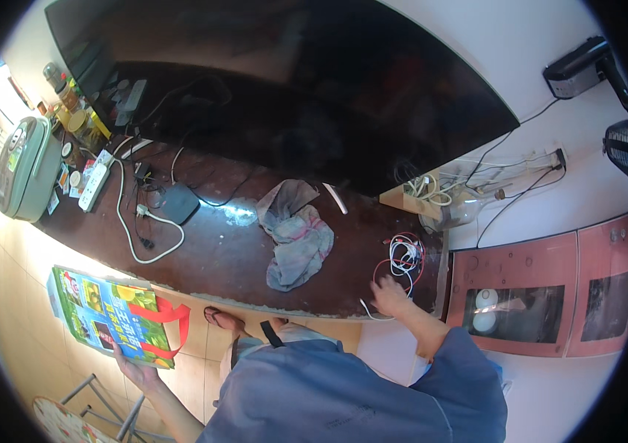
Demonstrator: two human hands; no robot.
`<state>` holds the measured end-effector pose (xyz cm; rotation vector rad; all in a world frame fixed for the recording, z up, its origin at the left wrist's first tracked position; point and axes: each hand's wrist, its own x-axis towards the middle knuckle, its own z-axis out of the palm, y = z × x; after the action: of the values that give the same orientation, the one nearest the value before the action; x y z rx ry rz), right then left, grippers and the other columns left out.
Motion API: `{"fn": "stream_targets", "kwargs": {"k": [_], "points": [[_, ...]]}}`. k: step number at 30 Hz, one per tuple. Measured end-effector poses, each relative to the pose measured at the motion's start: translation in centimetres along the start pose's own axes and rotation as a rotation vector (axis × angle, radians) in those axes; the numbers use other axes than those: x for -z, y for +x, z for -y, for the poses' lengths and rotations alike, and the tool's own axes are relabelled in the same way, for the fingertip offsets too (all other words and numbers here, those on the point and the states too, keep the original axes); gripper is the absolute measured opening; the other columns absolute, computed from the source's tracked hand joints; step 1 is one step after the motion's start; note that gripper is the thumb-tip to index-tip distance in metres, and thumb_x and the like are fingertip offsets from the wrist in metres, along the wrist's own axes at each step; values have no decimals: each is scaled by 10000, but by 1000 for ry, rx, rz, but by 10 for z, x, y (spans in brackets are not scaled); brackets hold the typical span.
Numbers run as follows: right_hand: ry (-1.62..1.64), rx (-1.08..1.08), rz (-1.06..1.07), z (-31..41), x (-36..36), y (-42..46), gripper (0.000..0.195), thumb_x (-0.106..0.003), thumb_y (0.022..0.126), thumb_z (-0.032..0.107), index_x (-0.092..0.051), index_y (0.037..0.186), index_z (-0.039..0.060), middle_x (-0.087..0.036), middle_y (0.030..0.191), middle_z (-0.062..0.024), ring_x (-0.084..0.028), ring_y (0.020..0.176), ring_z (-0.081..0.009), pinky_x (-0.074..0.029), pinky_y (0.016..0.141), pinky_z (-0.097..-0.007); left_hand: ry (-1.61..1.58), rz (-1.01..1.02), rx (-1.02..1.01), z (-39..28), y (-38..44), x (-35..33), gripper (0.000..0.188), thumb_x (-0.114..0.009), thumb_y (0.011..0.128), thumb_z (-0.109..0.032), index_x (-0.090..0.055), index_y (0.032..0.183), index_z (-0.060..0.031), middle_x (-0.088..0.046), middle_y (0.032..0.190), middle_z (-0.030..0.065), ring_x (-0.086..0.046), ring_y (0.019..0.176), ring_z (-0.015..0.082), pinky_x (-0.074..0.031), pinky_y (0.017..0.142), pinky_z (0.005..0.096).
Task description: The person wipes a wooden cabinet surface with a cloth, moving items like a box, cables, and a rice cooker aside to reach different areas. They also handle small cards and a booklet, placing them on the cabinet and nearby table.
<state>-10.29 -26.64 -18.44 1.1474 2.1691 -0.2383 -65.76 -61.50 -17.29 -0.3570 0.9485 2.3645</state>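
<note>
My left hand (139, 374) grips the lower edge of a colourful printed shopping bag (92, 315) with red strap handles. The bag is folded flat and bears pictures and writing, held out over the floor left of the table. Over the table's front right part, my right hand (390, 296) is blurred, its fingers pointing at a tangle of white and red cables (404, 256). Whether the fingers pinch a cable cannot be made out. One white cable end lies just left of that wrist. A crumpled grey cloth (300, 243) lies mid-table.
A large television (292, 94) stands along the back of the dark table (225, 243). Left are a power strip (94, 187), a dark flat box (179, 202), jars and a green appliance (26, 169). A pink cabinet (513, 266) adjoins the right end. A folding stool (65, 421) stands lower left.
</note>
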Motion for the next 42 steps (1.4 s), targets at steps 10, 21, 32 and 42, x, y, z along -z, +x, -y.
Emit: {"fn": "stream_targets", "kwargs": {"k": [10,21,32,42], "points": [[394,10,-551,177,87,212,998,-691,814,582,-240,1563,101,-184,1591,-299,-174,1484,-451,-178,1185,-588,15,4,-53,-4,-2,27,452,-528,1011,-264,-494,1365,14,-592,1356,142,-578,1210,268,-436,1062,444],[427,-403,-795,234,217,295,757,-480,968,582,-483,1350,-72,-470,1401,-318,-449,1300,-449,-359,1090,-486,-2,-195,-1,-1,-12,67,470,-525,1005,-270,-475,1367,25,-605,1323,168,-628,1151,284,-498,1002,448],[487,-70,-886,235,275,350,821,-445,969,623,-432,1420,-63,-492,1417,-274,-447,1338,-420,-351,1111,-452,-114,-260,-66,17,-30,89,415,-563,988,-260,-559,1323,-15,-653,1275,150,-649,1136,296,-508,1006,476],[379,-372,-785,315,318,400,880,-273,946,688,-700,1111,-64,-653,1195,-282,-591,1171,-422,-416,1020,-507,-52,-368,51,27,-51,102,459,-591,959,-300,-546,1307,-3,-660,1239,133,-650,1098,288,-518,970,455]]}}
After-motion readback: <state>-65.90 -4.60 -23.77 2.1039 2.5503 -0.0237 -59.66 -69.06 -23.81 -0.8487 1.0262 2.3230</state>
